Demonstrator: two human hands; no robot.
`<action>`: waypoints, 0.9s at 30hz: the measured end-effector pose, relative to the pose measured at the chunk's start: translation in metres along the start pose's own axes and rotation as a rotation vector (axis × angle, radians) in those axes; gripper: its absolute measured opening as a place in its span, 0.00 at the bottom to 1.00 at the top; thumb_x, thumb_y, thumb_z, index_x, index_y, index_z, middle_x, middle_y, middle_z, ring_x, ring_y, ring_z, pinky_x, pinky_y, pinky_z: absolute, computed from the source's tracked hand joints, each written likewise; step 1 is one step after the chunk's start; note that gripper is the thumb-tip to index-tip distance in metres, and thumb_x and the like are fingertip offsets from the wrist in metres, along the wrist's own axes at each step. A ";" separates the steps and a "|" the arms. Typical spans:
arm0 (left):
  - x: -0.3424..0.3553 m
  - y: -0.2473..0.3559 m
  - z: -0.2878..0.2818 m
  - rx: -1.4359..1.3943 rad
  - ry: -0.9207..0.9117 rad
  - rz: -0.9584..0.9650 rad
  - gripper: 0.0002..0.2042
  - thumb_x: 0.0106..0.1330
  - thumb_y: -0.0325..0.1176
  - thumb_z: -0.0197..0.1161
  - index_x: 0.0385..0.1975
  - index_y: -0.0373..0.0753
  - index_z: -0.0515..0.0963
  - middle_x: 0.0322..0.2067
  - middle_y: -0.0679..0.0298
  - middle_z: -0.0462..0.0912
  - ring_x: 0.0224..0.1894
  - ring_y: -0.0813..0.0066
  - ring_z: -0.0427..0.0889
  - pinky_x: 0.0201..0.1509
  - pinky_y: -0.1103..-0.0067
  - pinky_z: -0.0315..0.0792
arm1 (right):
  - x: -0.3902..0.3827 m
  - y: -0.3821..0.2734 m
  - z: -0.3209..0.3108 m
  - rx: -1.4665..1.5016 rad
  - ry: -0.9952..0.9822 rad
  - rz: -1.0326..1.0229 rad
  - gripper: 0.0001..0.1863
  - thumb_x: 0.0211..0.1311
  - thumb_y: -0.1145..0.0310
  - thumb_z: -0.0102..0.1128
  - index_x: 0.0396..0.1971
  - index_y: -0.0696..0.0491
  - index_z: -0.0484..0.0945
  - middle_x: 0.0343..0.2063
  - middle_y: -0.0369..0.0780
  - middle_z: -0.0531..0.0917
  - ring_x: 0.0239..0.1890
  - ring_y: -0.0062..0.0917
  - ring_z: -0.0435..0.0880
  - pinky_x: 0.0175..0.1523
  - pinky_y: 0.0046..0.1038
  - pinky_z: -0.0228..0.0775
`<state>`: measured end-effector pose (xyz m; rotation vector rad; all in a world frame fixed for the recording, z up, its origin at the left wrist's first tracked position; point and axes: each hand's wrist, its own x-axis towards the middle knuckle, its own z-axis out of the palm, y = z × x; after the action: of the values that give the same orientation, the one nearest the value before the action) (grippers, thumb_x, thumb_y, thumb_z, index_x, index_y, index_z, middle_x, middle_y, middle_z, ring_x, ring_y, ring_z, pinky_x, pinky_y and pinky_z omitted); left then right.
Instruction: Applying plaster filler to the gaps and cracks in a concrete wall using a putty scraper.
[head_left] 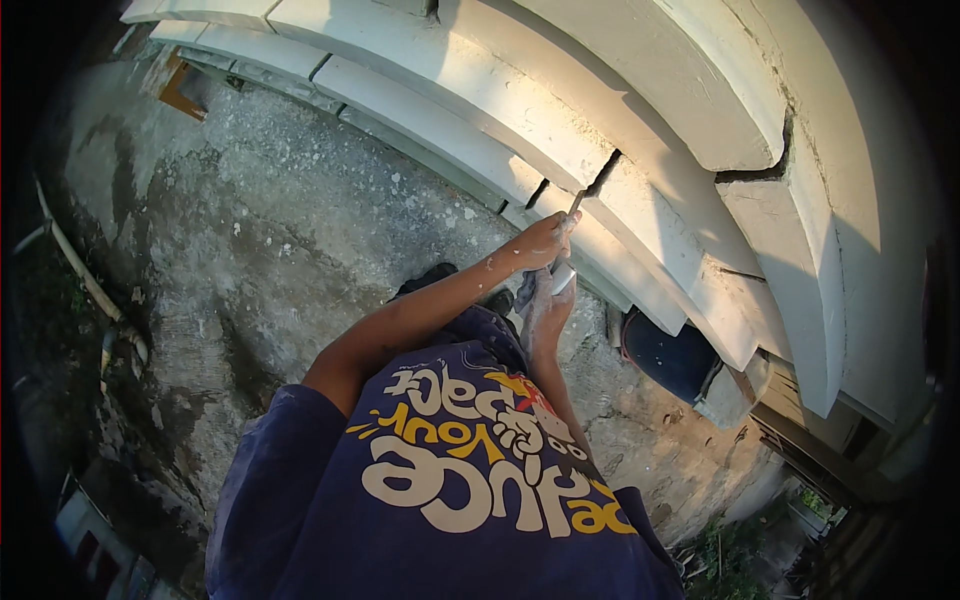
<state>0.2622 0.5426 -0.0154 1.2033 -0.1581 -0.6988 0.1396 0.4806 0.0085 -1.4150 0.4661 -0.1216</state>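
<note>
My left hand (pixel 541 245), spotted with pale dried paste, is closed round a thin, narrow tool (pixel 576 203), a blade or stick whose exact kind I cannot make out. Its tip reaches the gap between two blocks of white layered moulding (pixel 520 115). Just below, my right hand (pixel 550 306), dusted with white, is closed on a small pale flat-faced piece (pixel 563 277). That piece could be a scraper blade or a holder; most of it is hidden by the fingers. Something dark and crumpled (pixel 525 290) shows beside the right hand.
Stained concrete ground (pixel 300 230) spreads below and left. A dark round tub (pixel 665 355) stands under the moulding at right, beside a pale block or container (pixel 722 398). A wooden frame piece (pixel 182 92) lies far left, pipes (pixel 90 280) along the left edge. Dark cracks (pixel 755 175) split the moulding.
</note>
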 end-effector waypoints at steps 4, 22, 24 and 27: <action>-0.014 0.025 0.015 0.003 -0.036 0.059 0.26 0.78 0.59 0.44 0.33 0.39 0.68 0.22 0.65 0.70 0.26 0.75 0.72 0.36 0.75 0.71 | -0.008 0.007 -0.001 -0.139 0.118 -0.114 0.18 0.72 0.68 0.58 0.57 0.60 0.72 0.37 0.33 0.78 0.34 0.15 0.75 0.37 0.20 0.68; 0.010 -0.002 -0.004 0.006 -0.092 0.086 0.30 0.76 0.64 0.43 0.30 0.38 0.70 0.22 0.65 0.73 0.27 0.76 0.75 0.37 0.76 0.70 | -0.002 0.005 0.016 -0.209 0.150 -0.198 0.12 0.74 0.68 0.56 0.52 0.56 0.71 0.25 0.30 0.75 0.20 0.11 0.69 0.21 0.17 0.59; 0.027 -0.020 -0.018 -0.221 -0.158 0.103 0.30 0.76 0.63 0.43 0.32 0.37 0.71 0.22 0.65 0.74 0.27 0.77 0.73 0.37 0.77 0.70 | 0.005 0.009 0.023 -0.167 0.120 -0.140 0.18 0.74 0.69 0.57 0.57 0.61 0.71 0.38 0.36 0.78 0.35 0.16 0.75 0.38 0.21 0.69; 0.018 -0.014 -0.009 -0.113 -0.158 0.070 0.30 0.77 0.62 0.43 0.32 0.36 0.72 0.22 0.64 0.75 0.28 0.76 0.75 0.38 0.77 0.71 | -0.005 -0.009 0.026 -0.179 0.162 -0.134 0.18 0.73 0.68 0.58 0.57 0.60 0.71 0.33 0.33 0.78 0.29 0.13 0.73 0.31 0.19 0.66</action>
<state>0.2752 0.5370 -0.0361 1.0297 -0.2875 -0.7325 0.1464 0.5048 0.0208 -1.6196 0.5256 -0.3104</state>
